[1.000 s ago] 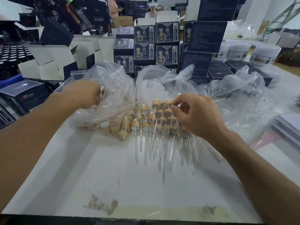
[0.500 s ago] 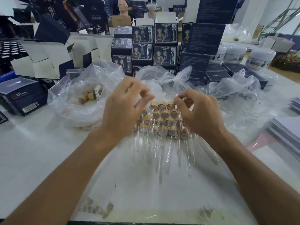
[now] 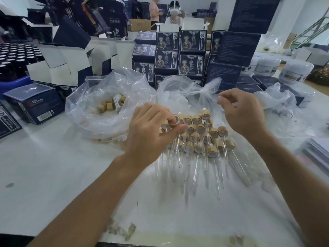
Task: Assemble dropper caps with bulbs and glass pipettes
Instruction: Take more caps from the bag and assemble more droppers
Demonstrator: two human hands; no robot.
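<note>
Across the desk (image 3: 53, 175), largest first: stacked dark boxes (image 3: 179, 50) line the far edge, with open white-lined cartons (image 3: 58, 68) towards the far left corner and white jars (image 3: 295, 72) towards the far right. Nearer, left of middle, a clear bag (image 3: 106, 107) lies open with loose wooden caps (image 3: 106, 105) inside; a second crumpled bag (image 3: 187, 91) sits just beside it to the right, and a third (image 3: 277, 100) lies further right. At the right edge rests a stack of sheets (image 3: 316, 152). Mid-desk lies the pile of finished droppers (image 3: 199, 136), caps towards the far edge and glass pipettes (image 3: 195, 168) fanned towards the near edge. The left hand (image 3: 151, 136) hangs over the pile's left side, thumb and curled fingers pinching one cap (image 3: 176, 120) above the pile. The right hand (image 3: 243, 113) is raised over the pile's right side, fingers curled and thumb pressed to the forefinger tip; whether anything is pinched there I cannot tell, as the tips are blurred. One loose cap (image 3: 122, 138) lies on the desk just outside the left bag, by the left wrist.
</note>
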